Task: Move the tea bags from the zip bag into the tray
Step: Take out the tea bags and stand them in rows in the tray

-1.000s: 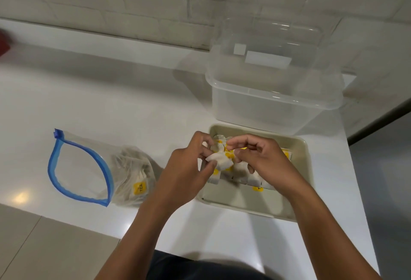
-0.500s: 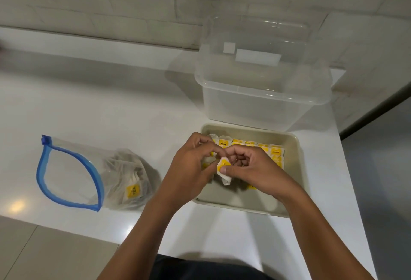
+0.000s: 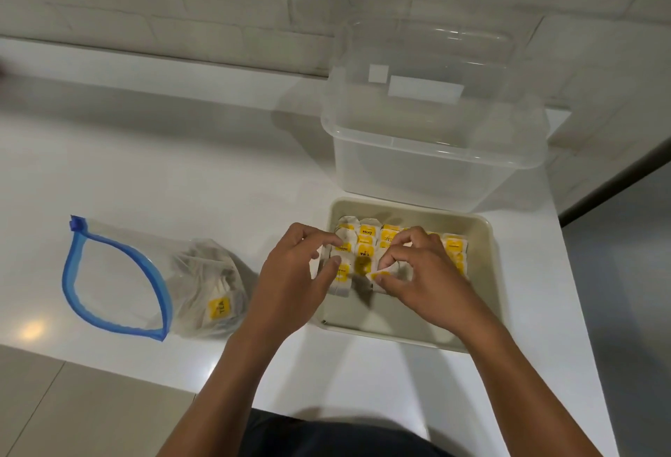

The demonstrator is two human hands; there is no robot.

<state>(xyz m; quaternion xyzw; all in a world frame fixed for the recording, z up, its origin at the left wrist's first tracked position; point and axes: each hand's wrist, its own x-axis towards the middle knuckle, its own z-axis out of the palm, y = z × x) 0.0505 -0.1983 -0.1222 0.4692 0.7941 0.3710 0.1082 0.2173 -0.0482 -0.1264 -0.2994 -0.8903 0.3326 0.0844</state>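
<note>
We see a white counter [image 3: 181, 173] carrying three things: an open zip bag [image 3: 145, 282] at left, a beige tray [image 3: 486, 238] near the front edge, and a clear tub [image 3: 432, 151] just behind the tray.

"TEA" in dark letters on yellow tag [image 3: 219, 308] of tea bag inside zip bag [image 3: 152, 275], near front edge of tabletop. "RELAX" on yellow tag [image 3: 367, 231] of tea bag in back row of tray [image 3: 486, 238]. "TE…" on tag [image 3: 364, 252] just in front, rest unclear. Other tags' print too small to read.
</note>
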